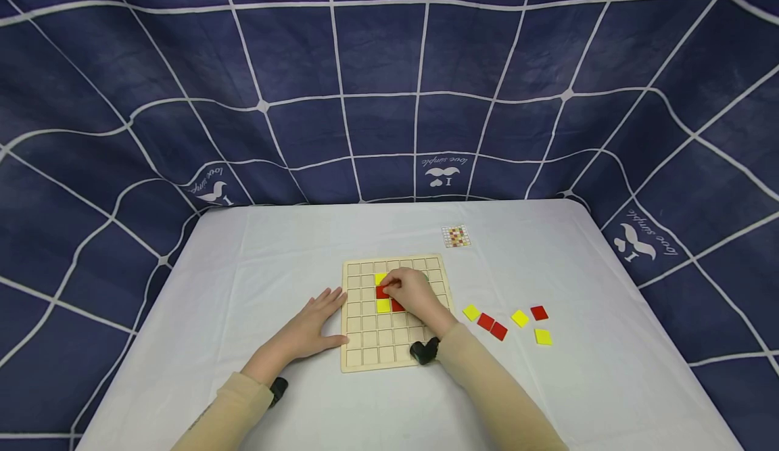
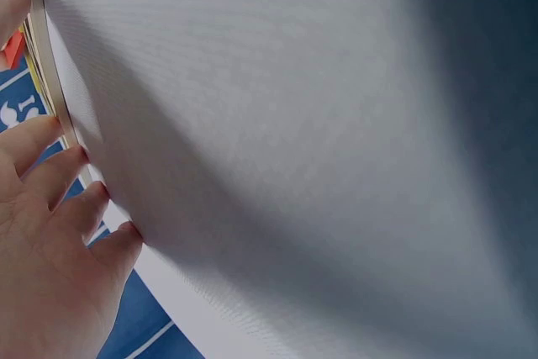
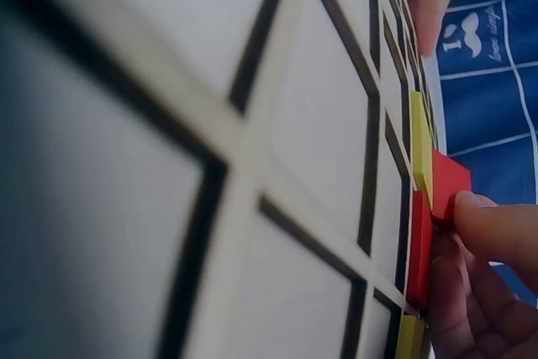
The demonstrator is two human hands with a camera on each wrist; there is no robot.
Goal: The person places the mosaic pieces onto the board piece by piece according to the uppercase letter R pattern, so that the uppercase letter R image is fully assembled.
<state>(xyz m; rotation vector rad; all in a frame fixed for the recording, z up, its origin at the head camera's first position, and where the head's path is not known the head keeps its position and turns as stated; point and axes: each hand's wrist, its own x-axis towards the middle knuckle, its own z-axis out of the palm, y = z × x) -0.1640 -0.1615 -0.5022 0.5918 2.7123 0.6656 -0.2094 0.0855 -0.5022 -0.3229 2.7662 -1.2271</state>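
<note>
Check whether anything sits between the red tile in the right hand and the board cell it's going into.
Nothing visible blocks it. The right hand pinches the red square tile, tilted at the wooden grid board, beside a seated yellow square tile. The cell beneath is hidden.

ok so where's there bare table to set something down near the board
Bare cloth lies left of the wooden board, beyond the left hand, and behind it up to the pattern card. Right of the board is crowded with loose tiles; the right hand covers the board's middle.
</note>
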